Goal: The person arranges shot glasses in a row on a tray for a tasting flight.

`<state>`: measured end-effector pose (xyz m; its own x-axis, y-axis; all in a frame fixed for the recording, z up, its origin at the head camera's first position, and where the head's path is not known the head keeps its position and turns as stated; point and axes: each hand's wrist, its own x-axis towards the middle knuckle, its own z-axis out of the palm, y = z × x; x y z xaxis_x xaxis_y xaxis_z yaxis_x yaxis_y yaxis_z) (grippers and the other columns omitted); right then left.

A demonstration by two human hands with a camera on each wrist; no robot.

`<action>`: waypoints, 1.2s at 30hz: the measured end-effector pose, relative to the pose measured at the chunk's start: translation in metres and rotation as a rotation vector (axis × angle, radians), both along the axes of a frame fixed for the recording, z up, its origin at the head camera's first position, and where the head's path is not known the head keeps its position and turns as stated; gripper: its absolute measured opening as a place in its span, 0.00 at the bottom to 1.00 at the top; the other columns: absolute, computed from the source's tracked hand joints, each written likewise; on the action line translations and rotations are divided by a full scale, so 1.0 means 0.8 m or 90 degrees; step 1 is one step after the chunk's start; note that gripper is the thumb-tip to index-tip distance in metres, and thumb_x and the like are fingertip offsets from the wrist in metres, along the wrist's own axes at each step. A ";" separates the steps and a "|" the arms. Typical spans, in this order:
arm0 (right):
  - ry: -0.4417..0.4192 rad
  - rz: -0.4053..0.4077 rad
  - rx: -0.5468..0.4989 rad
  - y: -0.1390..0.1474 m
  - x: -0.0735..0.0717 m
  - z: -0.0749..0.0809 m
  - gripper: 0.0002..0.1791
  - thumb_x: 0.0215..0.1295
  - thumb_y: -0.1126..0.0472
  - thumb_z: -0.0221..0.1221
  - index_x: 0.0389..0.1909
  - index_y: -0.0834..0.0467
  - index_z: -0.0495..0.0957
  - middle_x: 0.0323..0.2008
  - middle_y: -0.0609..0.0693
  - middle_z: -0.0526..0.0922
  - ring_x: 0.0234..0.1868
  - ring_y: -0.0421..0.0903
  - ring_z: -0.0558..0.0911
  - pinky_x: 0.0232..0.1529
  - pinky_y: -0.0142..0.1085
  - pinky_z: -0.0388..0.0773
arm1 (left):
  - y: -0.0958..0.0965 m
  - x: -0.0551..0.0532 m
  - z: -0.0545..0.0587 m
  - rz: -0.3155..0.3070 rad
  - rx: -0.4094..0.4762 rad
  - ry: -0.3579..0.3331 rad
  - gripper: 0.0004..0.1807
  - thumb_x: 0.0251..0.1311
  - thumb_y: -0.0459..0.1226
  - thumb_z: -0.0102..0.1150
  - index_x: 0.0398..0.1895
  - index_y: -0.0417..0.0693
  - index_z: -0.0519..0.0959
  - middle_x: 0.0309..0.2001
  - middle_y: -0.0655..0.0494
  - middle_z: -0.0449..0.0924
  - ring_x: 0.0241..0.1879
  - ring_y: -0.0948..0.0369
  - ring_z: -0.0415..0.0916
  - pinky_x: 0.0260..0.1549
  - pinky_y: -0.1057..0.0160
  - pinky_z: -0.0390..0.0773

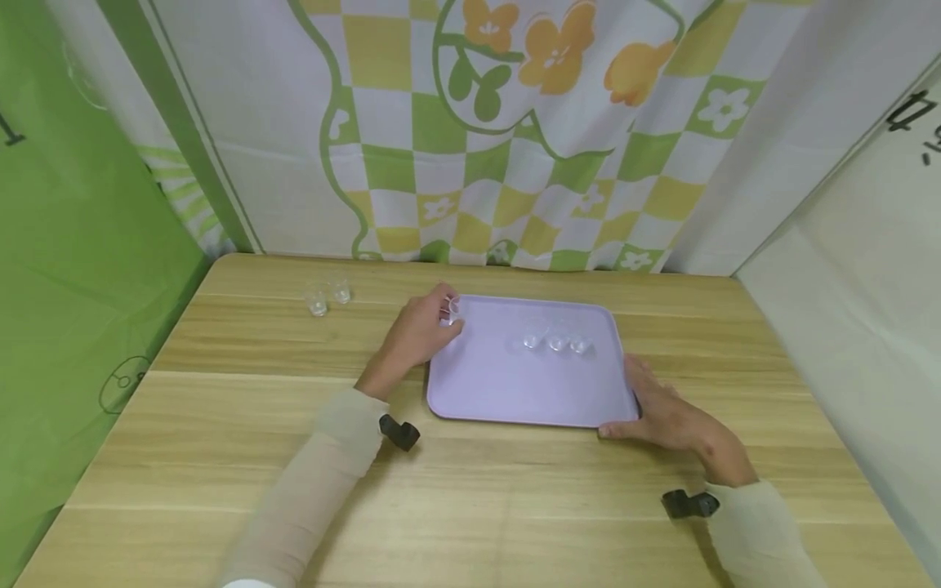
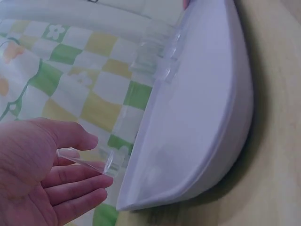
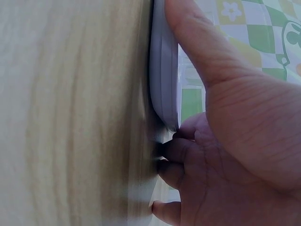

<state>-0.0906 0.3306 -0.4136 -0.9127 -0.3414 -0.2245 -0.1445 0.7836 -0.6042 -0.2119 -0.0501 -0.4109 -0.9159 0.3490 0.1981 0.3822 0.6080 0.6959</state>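
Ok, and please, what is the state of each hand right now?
Left hand: closed, pinching a small clear glass.
Right hand: holding the purple tray at its near right corner.

Unreadable dark marks (image 1: 912, 110) stand on the white panel (image 1: 845, 245) and the green panel (image 1: 88, 245).

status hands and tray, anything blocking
Left hand holds clear cup by far left corner of tray. Right hand touches its right side. Three more cups aboard. No obstruction visible.
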 end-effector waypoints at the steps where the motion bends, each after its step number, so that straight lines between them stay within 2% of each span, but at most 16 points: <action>1: 0.001 0.001 -0.002 0.000 0.000 0.000 0.70 0.60 0.43 0.73 0.81 0.64 0.29 0.79 0.73 0.35 0.77 0.73 0.36 0.62 0.81 0.36 | 0.003 0.001 -0.001 -0.005 -0.004 -0.003 0.17 0.64 0.35 0.66 0.53 0.40 0.76 0.48 0.43 0.85 0.47 0.51 0.84 0.48 0.54 0.82; 16: -0.004 -0.001 -0.002 -0.001 0.000 0.001 0.71 0.60 0.43 0.73 0.81 0.65 0.29 0.78 0.74 0.34 0.77 0.74 0.36 0.62 0.80 0.35 | 0.038 0.000 -0.013 -0.057 -0.022 -0.014 0.17 0.64 0.35 0.69 0.51 0.40 0.75 0.47 0.45 0.84 0.48 0.52 0.84 0.49 0.57 0.81; 28: 0.000 0.002 0.001 0.000 -0.002 -0.001 0.71 0.60 0.42 0.73 0.80 0.67 0.29 0.78 0.74 0.35 0.77 0.73 0.36 0.63 0.80 0.35 | 0.065 -0.003 -0.015 -0.068 -0.072 -0.011 0.16 0.66 0.39 0.69 0.49 0.43 0.74 0.41 0.49 0.83 0.42 0.55 0.81 0.43 0.58 0.80; 36: -0.001 0.002 0.005 0.001 -0.002 -0.002 0.71 0.60 0.41 0.73 0.81 0.65 0.28 0.78 0.74 0.35 0.77 0.74 0.38 0.63 0.80 0.35 | 0.077 -0.005 -0.016 -0.067 -0.078 -0.011 0.15 0.67 0.40 0.69 0.48 0.45 0.75 0.40 0.51 0.81 0.39 0.56 0.78 0.42 0.58 0.78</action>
